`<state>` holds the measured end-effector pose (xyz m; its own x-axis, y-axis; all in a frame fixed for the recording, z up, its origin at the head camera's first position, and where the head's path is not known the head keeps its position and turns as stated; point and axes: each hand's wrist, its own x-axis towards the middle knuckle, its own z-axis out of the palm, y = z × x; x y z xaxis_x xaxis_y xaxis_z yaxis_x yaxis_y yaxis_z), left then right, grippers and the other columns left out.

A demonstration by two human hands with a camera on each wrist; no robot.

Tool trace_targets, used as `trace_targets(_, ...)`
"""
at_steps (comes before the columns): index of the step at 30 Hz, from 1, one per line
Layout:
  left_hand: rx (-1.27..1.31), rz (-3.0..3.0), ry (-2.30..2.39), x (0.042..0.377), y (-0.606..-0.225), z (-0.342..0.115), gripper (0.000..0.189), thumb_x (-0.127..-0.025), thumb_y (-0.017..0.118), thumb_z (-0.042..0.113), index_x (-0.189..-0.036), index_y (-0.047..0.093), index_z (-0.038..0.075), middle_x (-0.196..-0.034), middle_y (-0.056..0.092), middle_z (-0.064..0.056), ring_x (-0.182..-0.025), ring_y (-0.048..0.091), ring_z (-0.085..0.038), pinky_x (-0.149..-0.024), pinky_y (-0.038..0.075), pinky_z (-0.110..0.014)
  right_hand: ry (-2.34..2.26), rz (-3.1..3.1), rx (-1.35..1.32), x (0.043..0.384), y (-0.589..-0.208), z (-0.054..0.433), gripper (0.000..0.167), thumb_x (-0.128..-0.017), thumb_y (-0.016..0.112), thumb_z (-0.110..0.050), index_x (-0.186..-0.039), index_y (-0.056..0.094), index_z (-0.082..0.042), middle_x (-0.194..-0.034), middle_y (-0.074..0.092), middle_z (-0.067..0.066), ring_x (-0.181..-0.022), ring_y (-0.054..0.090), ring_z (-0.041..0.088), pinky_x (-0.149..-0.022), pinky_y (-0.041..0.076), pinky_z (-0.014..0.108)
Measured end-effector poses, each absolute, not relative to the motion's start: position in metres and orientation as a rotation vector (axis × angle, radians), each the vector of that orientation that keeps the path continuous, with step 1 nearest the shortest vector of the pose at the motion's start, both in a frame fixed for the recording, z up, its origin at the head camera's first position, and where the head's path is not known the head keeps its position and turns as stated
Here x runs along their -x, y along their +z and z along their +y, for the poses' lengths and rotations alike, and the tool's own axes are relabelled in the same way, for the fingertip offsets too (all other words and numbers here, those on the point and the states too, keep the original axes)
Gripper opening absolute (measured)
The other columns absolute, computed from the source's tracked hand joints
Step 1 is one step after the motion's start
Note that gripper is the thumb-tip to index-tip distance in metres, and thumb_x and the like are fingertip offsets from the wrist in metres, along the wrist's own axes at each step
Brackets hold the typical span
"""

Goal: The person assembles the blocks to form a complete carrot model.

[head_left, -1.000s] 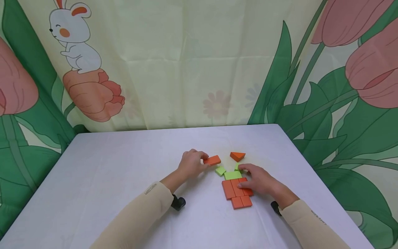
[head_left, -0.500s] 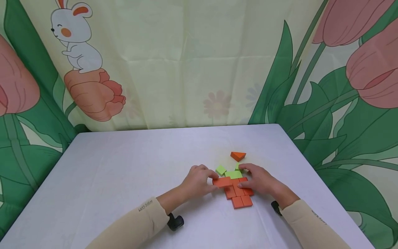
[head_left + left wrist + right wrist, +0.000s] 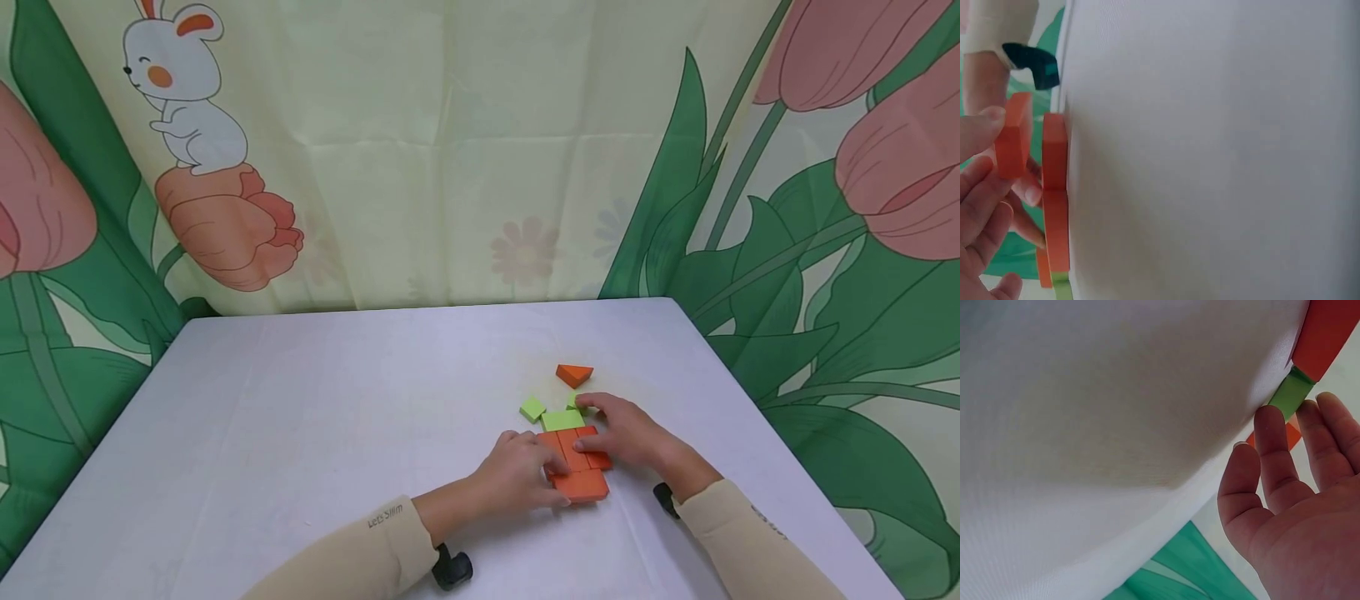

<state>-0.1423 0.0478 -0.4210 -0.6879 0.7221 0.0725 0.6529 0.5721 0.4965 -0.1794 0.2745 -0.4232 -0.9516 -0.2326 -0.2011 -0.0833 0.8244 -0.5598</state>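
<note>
My left hand (image 3: pixel 516 475) pinches a flat orange-red rectangular block (image 3: pixel 1014 140) between thumb and fingers. In the left wrist view this block hangs just off the laid blocks; in the head view it covers the near end of their cluster. Flat orange-red blocks (image 3: pixel 572 450) lie edge to edge there, with a light green rectangular block (image 3: pixel 562 420) along their far side. My right hand (image 3: pixel 630 429) rests over the cluster's right side, thumb on an orange-red block and a fingertip at a small green block (image 3: pixel 572 401). Its fingers look relaxed in the right wrist view.
A small green block (image 3: pixel 532 408) sits turned at an angle beside the cluster's far left corner. Farther back lies an orange triangular block (image 3: pixel 574 375). Everything rests on a white-covered table (image 3: pixel 337 400), backed by a printed curtain (image 3: pixel 450 167).
My left hand has brought the orange-red block from the cluster's far left toward me, to its near end. My right hand has stayed in place on the blocks.
</note>
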Motion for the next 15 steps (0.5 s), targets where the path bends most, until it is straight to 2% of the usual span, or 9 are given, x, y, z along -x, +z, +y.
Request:
trace_targets(9, -1.245, 2.615, 0.738, 0.131, -0.425, 0.063, 0.024, -0.083, 0.084, 0.034, -0.101, 0.077, 0.021, -0.078, 0.061, 0.022, -0.084, 0.046, 0.003, -0.086, 0.037, -0.023, -0.824, 2.745, 0.197, 0.181, -0.425, 0.274, 0.071, -0.082, 0.083, -0.032, -0.142, 0.054, -0.007, -0.143, 0.052, 0.017, -0.128, 0.048, 0.04, -0.1, 0.043, 0.056)
trace_targets(15, -1.196, 2.625, 0.646, 0.127, -0.425, 0.067, 0.025, -0.081, 0.085, 0.038, -0.101, 0.076, 0.025, -0.079, 0.058, 0.024, -0.085, 0.046, 0.001, -0.083, 0.036, -0.025, -0.834, 2.742, 0.189, 0.181, -0.426, 0.274, 0.07, -0.082, 0.084, -0.031, -0.142, 0.054, -0.008, -0.142, 0.052, 0.017, -0.127, 0.049, 0.04, -0.1, 0.043, 0.056)
